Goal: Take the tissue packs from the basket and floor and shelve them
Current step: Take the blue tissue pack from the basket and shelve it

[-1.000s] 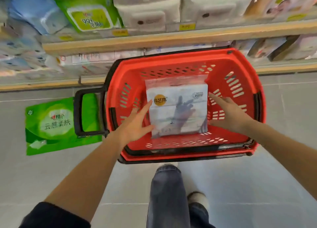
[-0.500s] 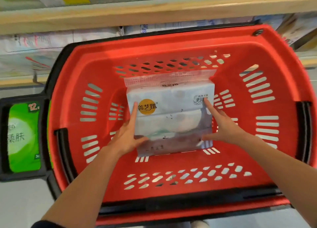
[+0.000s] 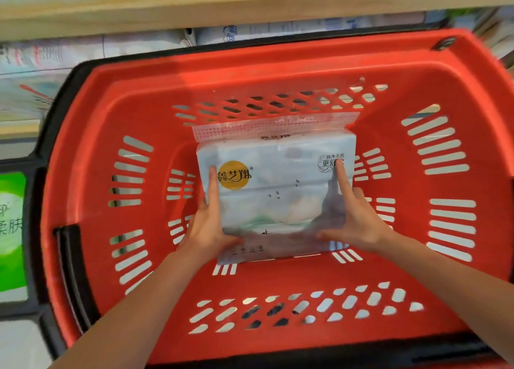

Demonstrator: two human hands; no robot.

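Note:
A white tissue pack [image 3: 275,190] with a yellow round logo and a grey mountain print lies in the middle of the red basket [image 3: 278,71]. My left hand [image 3: 207,224] presses its left side, index finger stretched over the logo and thumb along the lower edge. My right hand [image 3: 351,215] clasps the right side the same way, forefinger up by the corner print. Both hands grip the pack between them. A green tissue pack [image 3: 11,229] lies on the floor left of the basket, mostly cut off by the frame.
The basket's black handle [image 3: 33,229] sticks out to the left, over the green pack. Behind the basket runs a wooden shelf edge [image 3: 250,4], with more packaged tissue [image 3: 139,49] stacked on the low shelf beneath it.
The view has closed in on the basket. Both hands went from reaching beside the pack to gripping its two sides.

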